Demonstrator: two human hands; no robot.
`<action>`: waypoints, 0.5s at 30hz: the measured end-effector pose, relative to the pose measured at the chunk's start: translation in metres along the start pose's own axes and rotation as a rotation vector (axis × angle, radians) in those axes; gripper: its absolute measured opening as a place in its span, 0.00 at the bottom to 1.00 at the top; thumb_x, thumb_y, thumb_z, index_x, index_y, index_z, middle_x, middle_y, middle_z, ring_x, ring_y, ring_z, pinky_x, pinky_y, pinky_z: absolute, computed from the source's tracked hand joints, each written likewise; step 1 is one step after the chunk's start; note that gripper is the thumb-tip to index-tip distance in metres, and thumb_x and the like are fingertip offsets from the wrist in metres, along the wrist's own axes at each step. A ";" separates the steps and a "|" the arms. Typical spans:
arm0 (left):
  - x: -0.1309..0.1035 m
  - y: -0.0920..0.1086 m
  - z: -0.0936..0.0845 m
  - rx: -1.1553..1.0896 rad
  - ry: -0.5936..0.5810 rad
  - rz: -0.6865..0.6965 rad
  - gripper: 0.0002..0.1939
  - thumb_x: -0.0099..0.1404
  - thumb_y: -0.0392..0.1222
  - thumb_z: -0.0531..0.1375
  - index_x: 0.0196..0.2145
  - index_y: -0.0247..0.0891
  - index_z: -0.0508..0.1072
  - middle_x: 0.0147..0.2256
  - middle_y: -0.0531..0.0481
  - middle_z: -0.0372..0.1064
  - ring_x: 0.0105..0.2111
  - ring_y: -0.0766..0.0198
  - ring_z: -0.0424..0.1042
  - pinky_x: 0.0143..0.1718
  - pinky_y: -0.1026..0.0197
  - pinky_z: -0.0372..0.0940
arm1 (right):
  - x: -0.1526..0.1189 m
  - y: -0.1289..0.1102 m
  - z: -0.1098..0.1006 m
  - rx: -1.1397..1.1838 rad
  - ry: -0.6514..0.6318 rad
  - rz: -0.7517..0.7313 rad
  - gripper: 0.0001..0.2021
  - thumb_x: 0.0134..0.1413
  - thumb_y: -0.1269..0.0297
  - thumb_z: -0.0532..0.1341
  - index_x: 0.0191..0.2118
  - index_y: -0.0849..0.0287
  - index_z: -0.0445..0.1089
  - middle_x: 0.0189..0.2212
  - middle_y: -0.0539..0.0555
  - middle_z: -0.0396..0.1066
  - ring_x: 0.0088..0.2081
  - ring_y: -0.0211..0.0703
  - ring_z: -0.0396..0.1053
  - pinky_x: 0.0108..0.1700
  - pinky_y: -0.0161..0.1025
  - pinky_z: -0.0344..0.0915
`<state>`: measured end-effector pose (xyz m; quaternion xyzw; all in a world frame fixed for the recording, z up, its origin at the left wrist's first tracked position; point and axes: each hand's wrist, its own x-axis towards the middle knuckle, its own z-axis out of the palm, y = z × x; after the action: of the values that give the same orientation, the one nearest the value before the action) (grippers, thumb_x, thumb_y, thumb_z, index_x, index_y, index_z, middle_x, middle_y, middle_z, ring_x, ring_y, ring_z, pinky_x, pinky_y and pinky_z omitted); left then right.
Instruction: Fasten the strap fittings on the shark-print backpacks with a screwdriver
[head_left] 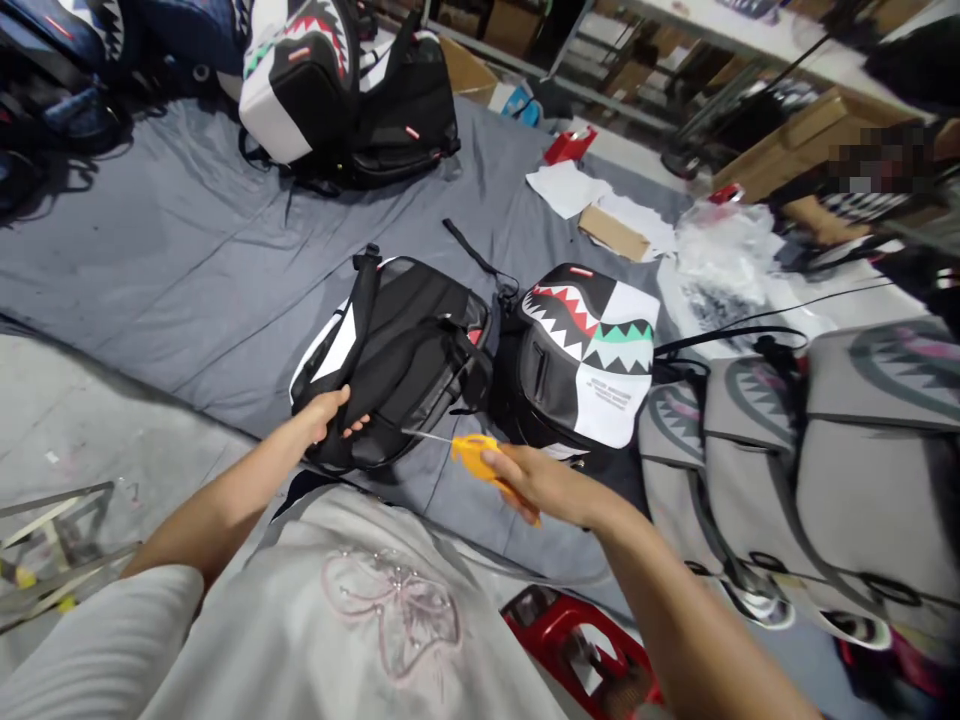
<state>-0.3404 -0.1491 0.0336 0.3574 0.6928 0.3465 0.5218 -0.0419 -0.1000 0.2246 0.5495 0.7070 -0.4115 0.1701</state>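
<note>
A black backpack point(412, 350) with a white side panel lies strap side up on the grey cloth in front of me. My left hand point(330, 415) is closed on its lower left edge, around a black shoulder strap point(352, 330). In my right hand point(529, 480) is a yellow-handled tool point(476, 455) with a thin metal tip. That tip points left, close to the backpack's lower edge; whether it touches cannot be told. Right of it sits a black and white backpack point(592, 350) with a red, white and green shark-mouth print.
Several grey backpacks point(750, 410) stand in a row at the right. More backpacks point(345, 100) are at the back left. Papers point(566, 190), cardboard point(615, 232) and clear plastic bags point(724, 260) lie toward the back right. A red object point(577, 640) is below my right arm.
</note>
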 end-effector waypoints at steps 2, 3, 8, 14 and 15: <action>-0.008 -0.001 0.019 0.027 0.070 0.012 0.28 0.74 0.51 0.40 0.50 0.32 0.73 0.36 0.38 0.77 0.32 0.58 0.76 0.31 0.57 0.72 | 0.002 -0.002 0.000 -0.092 0.199 0.022 0.22 0.69 0.49 0.45 0.41 0.61 0.67 0.17 0.48 0.65 0.17 0.39 0.64 0.23 0.34 0.59; -0.013 -0.001 0.030 0.041 0.110 0.031 0.26 0.74 0.50 0.42 0.55 0.34 0.70 0.42 0.38 0.76 0.37 0.57 0.76 0.36 0.55 0.72 | 0.003 -0.004 -0.002 -0.139 0.327 0.044 0.22 0.69 0.50 0.44 0.43 0.61 0.67 0.17 0.49 0.66 0.17 0.39 0.64 0.24 0.34 0.59; -0.033 0.007 0.070 0.497 0.231 0.238 0.27 0.69 0.48 0.54 0.65 0.52 0.60 0.60 0.38 0.58 0.58 0.44 0.61 0.55 0.43 0.61 | 0.007 -0.010 -0.004 -0.288 0.380 0.034 0.24 0.69 0.46 0.45 0.49 0.60 0.69 0.29 0.57 0.75 0.28 0.46 0.73 0.31 0.36 0.62; -0.032 0.011 0.056 0.567 0.098 0.291 0.32 0.67 0.57 0.55 0.66 0.46 0.59 0.64 0.35 0.53 0.62 0.39 0.55 0.58 0.39 0.57 | -0.006 -0.009 0.039 -0.362 0.381 0.097 0.25 0.69 0.47 0.45 0.52 0.59 0.70 0.40 0.62 0.77 0.42 0.52 0.75 0.39 0.38 0.63; -0.029 0.009 0.042 0.460 0.127 0.326 0.32 0.66 0.57 0.57 0.64 0.45 0.62 0.65 0.36 0.52 0.64 0.39 0.53 0.61 0.39 0.54 | -0.009 -0.009 0.053 -0.358 0.347 0.110 0.25 0.69 0.47 0.44 0.52 0.59 0.70 0.39 0.61 0.77 0.42 0.52 0.75 0.38 0.38 0.63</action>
<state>-0.2932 -0.1649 0.0455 0.5505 0.7179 0.2812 0.3201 -0.0584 -0.1467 0.2027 0.6107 0.7561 -0.1696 0.1630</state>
